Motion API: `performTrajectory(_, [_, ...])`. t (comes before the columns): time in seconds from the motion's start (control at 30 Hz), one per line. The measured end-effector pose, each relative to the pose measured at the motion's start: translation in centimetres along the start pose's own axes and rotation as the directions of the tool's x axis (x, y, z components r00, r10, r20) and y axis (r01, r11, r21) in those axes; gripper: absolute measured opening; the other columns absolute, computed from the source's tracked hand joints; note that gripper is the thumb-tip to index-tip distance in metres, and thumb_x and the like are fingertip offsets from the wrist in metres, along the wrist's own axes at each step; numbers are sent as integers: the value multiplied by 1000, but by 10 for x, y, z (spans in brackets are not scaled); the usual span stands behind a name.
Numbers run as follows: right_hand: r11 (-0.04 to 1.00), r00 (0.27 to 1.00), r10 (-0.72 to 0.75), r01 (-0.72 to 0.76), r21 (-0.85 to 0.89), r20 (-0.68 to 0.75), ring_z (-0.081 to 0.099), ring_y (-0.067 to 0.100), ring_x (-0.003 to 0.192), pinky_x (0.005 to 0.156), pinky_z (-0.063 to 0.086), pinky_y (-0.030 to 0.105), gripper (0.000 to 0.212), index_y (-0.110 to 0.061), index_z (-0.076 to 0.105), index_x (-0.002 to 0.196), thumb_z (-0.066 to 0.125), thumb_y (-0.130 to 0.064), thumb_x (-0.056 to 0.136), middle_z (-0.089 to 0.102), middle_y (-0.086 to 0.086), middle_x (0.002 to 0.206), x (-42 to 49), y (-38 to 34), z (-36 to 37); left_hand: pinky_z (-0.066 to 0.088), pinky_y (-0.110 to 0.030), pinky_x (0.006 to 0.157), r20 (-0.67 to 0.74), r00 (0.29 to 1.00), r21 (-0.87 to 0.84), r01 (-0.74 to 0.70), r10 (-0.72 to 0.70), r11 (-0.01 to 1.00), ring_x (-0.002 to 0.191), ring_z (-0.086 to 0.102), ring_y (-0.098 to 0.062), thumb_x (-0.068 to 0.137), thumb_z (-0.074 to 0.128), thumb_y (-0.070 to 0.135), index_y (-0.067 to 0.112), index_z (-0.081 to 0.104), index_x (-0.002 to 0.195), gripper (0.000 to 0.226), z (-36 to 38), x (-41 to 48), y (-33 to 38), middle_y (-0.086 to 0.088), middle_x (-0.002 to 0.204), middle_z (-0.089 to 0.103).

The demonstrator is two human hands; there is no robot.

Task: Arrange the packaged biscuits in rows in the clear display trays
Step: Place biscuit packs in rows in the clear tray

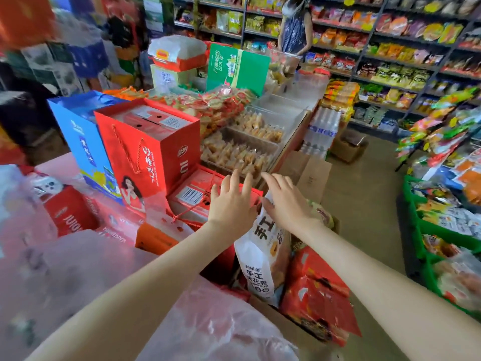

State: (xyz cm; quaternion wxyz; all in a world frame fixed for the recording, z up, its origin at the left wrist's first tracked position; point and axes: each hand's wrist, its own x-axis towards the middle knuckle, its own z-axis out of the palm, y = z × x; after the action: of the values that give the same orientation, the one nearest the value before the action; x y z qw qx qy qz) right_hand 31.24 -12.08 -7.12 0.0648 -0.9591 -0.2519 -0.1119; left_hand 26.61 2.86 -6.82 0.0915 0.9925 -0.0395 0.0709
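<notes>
Two clear display trays stand ahead of me, the near tray (273,147) and the far tray (289,118), each holding rows of small packaged biscuits (234,152). My left hand (233,201) hovers with fingers spread just in front of the near tray, above a flat red box. My right hand (287,201) is also spread, its palm resting on the top of a tall white biscuit bag (263,264) that stands in a cardboard box. Neither hand grips anything.
Upright red gift box (153,149) and blue gift bag (83,142) stand left of the trays. Red snack packs (317,298) fill the box by the white bag. Green crates (442,230) line the right aisle. A person (296,24) stands at the far shelves.
</notes>
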Motion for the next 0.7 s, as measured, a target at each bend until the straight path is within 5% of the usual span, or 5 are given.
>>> performTrajectory(0.33, [977,987,-155,158,145,-35,38,27,129,99,39,36,54,-12,30,149,47,-30,100,41,8,145,37,153,18,24,-54,115,-4,949,62,315,-316,947,145,17,-34,96,49,46,18,8,155,77,42,95,114,-15,160,11])
performTrajectory(0.7, [950,972,-236,232,211,-7,33,25,134,106,32,32,56,-13,28,150,47,-32,100,38,8,147,83,364,1,19,-52,119,18,876,45,481,-482,876,148,13,-33,99,44,48,16,8,155,74,84,227,260,-14,162,9])
